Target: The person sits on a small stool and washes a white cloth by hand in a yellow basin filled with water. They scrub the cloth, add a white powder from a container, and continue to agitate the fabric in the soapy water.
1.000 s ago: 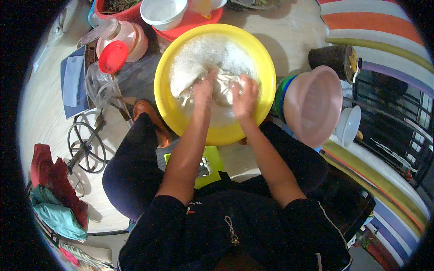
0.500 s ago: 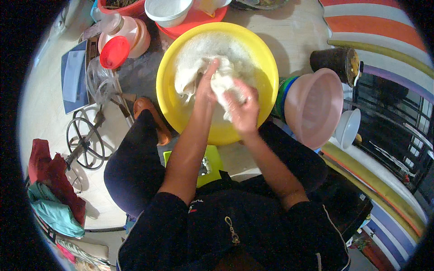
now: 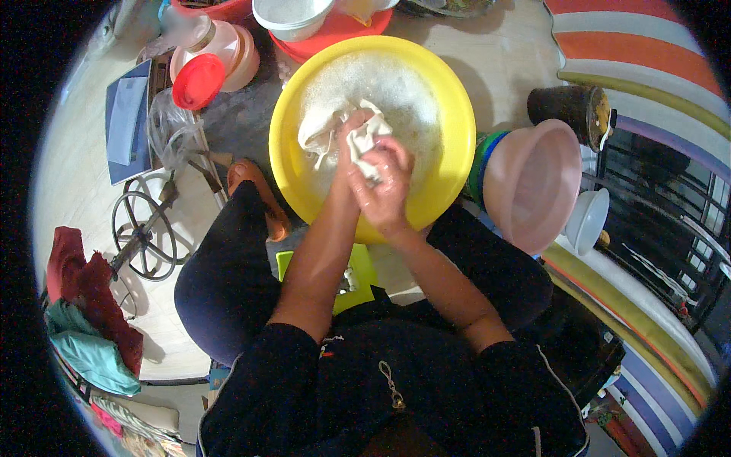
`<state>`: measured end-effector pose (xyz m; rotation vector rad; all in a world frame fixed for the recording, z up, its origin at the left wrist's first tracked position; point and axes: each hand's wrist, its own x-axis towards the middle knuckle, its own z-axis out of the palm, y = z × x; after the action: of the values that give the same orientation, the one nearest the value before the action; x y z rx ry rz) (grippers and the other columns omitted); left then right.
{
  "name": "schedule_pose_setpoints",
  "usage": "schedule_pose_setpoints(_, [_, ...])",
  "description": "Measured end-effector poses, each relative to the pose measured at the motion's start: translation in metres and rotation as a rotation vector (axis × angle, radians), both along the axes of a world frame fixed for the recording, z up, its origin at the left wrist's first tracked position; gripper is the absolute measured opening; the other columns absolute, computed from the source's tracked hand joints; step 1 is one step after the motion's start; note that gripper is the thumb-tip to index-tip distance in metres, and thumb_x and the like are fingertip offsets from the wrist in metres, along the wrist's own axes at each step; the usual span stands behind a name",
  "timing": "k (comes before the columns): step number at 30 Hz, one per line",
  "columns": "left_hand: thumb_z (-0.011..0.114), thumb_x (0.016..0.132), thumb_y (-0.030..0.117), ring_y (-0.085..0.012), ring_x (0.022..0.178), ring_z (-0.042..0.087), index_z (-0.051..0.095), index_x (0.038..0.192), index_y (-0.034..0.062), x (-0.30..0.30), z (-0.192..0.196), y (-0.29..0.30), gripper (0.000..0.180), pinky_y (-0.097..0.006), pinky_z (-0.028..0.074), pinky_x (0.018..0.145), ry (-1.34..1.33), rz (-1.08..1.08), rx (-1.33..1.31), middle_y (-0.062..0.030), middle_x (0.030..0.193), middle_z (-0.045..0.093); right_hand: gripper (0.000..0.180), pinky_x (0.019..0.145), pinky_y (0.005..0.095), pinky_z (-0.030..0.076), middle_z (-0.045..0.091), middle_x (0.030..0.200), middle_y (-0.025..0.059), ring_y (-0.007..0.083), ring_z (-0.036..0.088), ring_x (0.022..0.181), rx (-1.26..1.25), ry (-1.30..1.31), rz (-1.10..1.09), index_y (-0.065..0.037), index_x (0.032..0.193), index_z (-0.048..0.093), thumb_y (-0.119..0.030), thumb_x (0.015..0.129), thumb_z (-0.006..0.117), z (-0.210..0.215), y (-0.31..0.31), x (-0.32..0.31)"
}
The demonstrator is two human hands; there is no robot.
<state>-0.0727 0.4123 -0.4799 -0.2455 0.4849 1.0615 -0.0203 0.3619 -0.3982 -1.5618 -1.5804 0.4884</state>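
A wet white cloth (image 3: 320, 128) is bunched up inside a wide yellow basin (image 3: 461, 129) that stands before me. White suds (image 3: 392, 72) cover much of the water, thickest toward the far side. My left hand (image 3: 352, 135) grips the cloth, its fingers partly covered by the folds. Over it lies my right hand (image 3: 383, 183), wet, with fingers curled round a bunched part of the same cloth. A loose flap with thin strings hangs to the left of my left hand.
Right of the basin lean a pink tub (image 3: 531, 186) and a white bowl (image 3: 587, 221). Beyond the basin sit a white bowl (image 3: 292, 17) and a red lid (image 3: 335, 44). A lime-green container (image 3: 354, 293) lies between my legs. A handwheel (image 3: 144, 236) is at left.
My right hand has moved left and closed in against my left hand. The cloth that stretched between them toward the right is now bunched up under my fingers.
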Motion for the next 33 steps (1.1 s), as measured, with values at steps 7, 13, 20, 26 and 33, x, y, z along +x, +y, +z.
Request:
schedule_pose_setpoints(7, [0.054, 0.08, 0.019, -0.018, 0.075, 0.055, 0.057, 0.092, -0.0004, 0.027, 0.013, -0.003, 0.023, -0.033, 0.045, 0.067, 0.488, -0.048, -0.284, -0.0071, 0.082, 0.057, 0.023, 0.079, 0.0397, 0.04, 0.052, 0.105, 0.0178, 0.0328, 0.05, 0.093, -0.581, 0.054, -0.298, 0.0, 0.094, 0.055, -0.018, 0.08, 0.059, -0.044, 0.042, 0.063])
schedule_pose_setpoints(13, [0.062, 0.077, 0.03, -0.024, 0.094, 0.055, 0.054, 0.111, -0.0026, 0.003, 0.024, 0.011, 0.048, -0.032, 0.041, 0.081, 1.084, -0.189, -0.128, -0.0136, 0.107, 0.057, 0.064, 0.099, 0.0493, 0.026, 0.019, 0.141, 0.017, 0.0393, 0.026, 0.125, -0.452, -0.599, 0.187, -0.009, 0.132, 0.032, -0.029, 0.078, 0.059, -0.03, -0.011, 0.066])
schedule_pose_setpoints(20, [0.064, 0.073, 0.048, -0.0271, 0.112, 0.047, 0.049, 0.119, -0.0025, 0.003, 0.006, 0.011, 0.07, -0.032, 0.034, 0.096, 1.295, -0.588, -0.008, -0.0196, 0.118, 0.052, 0.039, 0.085, 0.0443, 0.04, 0.042, 0.122, 0.0199, 0.0377, 0.043, 0.108, -1.028, -0.598, 0.314, -0.003, 0.111, 0.051, -0.019, 0.075, 0.055, -0.06, 0.01, 0.077])
schedule_pose_setpoints(26, [0.057, 0.083, 0.04, -0.0243, 0.098, 0.056, 0.05, 0.116, 0.0025, 0.01, -0.013, -0.007, 0.05, -0.035, 0.045, 0.084, 0.236, -0.174, -0.045, -0.0134, 0.104, 0.059, 0.04, 0.092, 0.0378, 0.039, 0.048, 0.116, 0.0186, 0.0347, 0.048, 0.107, -0.392, 0.022, 0.015, -0.008, 0.102, 0.061, 0.004, 0.064, 0.054, -0.013, 0.021, 0.076])
schedule_pose_setpoints(33, [0.046, 0.09, 0.033, -0.0224, 0.085, 0.057, 0.051, 0.109, 0.0027, 0.012, -0.01, -0.016, 0.037, -0.032, 0.049, 0.076, 0.0, -0.006, -0.054, -0.0106, 0.098, 0.058, 0.041, 0.084, 0.0385, 0.042, 0.05, 0.109, 0.014, 0.0338, 0.05, 0.098, -0.106, -0.294, 0.146, -0.013, 0.104, 0.062, -0.012, 0.063, 0.065, 0.052, -0.012, -0.005])
